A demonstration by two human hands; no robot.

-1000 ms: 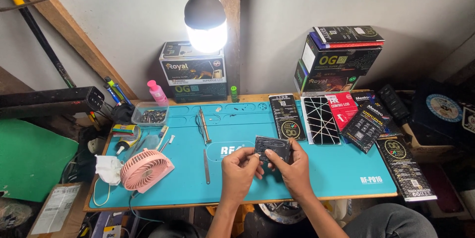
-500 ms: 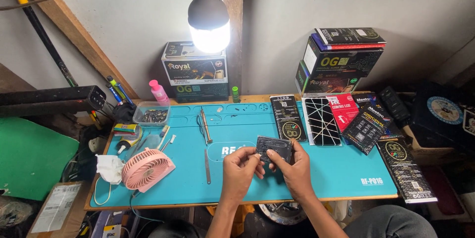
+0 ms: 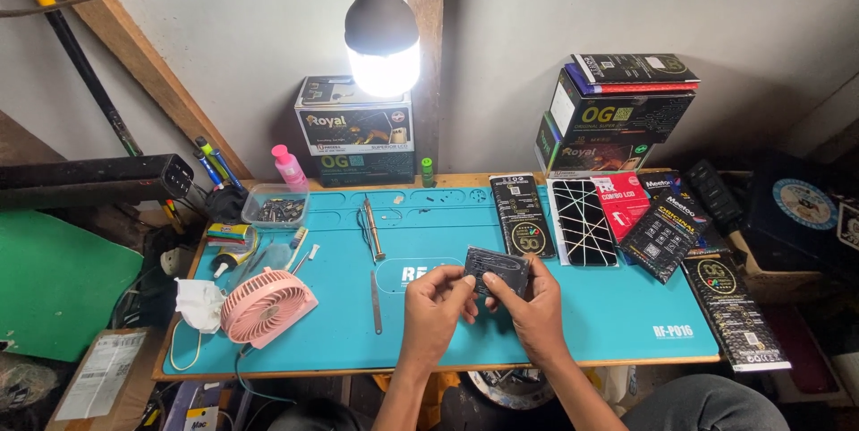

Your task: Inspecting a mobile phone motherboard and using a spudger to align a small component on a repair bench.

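I take the teal work mat (image 3: 555, 324) as my landmark; it covers most of the bench (image 3: 447, 182). At the mat's far left corner stands a small clear plastic tray (image 3: 276, 203) holding a heap of tiny dark parts, too small for me to name. A pink bottle (image 3: 288, 166) stands just behind that tray. Off the mat's far edge, stacked cardboard boxes (image 3: 353, 131) sit under a lit bulb (image 3: 383, 42), and more boxes (image 3: 608, 118) are piled toward the far right corner; what they hold I cannot tell.

Over the middle of the mat, near its front edge, my two hands hold a small dark flat phone part (image 3: 497, 268). My left hand (image 3: 434, 301) pinches its left end with curled fingers (image 3: 461, 281) — thumb and forefinger closed on the edge. My right hand (image 3: 535, 310) grips the right end from below, fingers wrapped behind it. The part is lifted clear of the mat and tilted slightly.

On the mat's left side lies a pink handheld fan (image 3: 264, 306), and metal tweezers (image 3: 376, 301) lie between the fan and my left hand.
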